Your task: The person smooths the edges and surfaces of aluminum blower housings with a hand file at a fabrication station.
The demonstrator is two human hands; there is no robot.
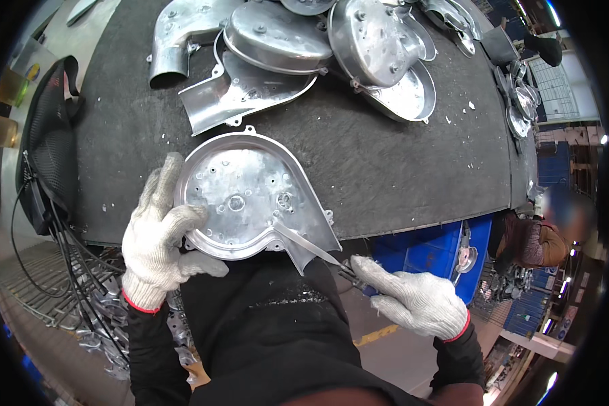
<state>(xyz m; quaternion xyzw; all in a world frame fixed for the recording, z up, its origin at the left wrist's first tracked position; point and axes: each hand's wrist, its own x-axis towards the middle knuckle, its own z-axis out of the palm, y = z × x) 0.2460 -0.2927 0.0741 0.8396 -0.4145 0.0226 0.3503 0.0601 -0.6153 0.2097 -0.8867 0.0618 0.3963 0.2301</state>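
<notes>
A silvery cast-metal blower housing half (243, 179), rounded with a straight outlet, lies with its hollow side up at the table's near edge. My left hand (157, 240), in a white knitted glove with a red cuff, grips its left rim, some fingers over the wall and others below. In my gloved right hand (423, 301) is a knife (308, 245) with a thin, narrow blade and a dark handle. The blade reaches across the inner corner of the housing's wall beside the outlet, its tip over the inside floor. Part of the handle is hidden by my fingers.
More metal housings (277, 40) are heaped at the table's far side. A black mesh-covered object (51, 145) with cables stands at the left edge. Below the right edge sits a blue bin (419, 254). Another person (541, 240) is at the far right.
</notes>
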